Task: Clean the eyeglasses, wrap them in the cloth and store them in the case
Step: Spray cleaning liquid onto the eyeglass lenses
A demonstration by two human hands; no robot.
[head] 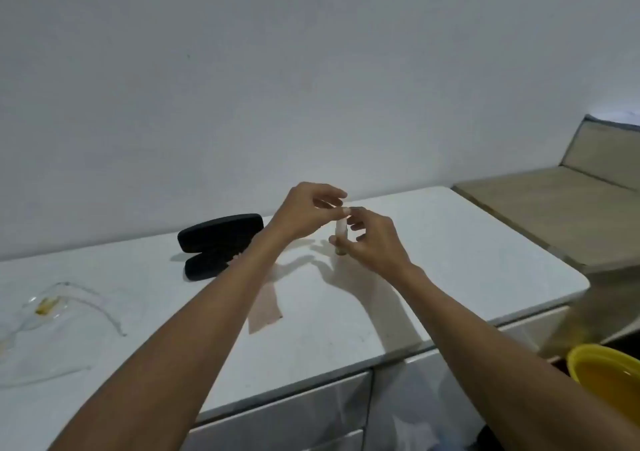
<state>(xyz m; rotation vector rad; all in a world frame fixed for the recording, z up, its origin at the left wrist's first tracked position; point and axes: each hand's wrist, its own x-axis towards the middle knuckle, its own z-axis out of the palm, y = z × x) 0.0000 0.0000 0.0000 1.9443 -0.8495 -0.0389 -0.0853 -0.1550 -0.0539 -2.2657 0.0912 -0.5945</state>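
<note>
Clear-framed eyeglasses (59, 306) with yellowish nose pads lie on the white countertop (450, 242) at the far left. An open black glasses case (218, 242) sits near the wall, left of my hands. A pale pink cloth (265, 306) lies flat on the counter under my left forearm. My right hand (375, 242) holds a small pale spray bottle (340, 234) upright just above the counter. My left hand (306, 213) pinches the bottle's top with its fingertips.
A yellow bowl (609, 381) sits low at the right, beyond the counter's front corner. A beige cushioned bench (561, 215) adjoins the counter at the right. White drawers (294, 416) run below the counter's front edge. A plain wall stands behind.
</note>
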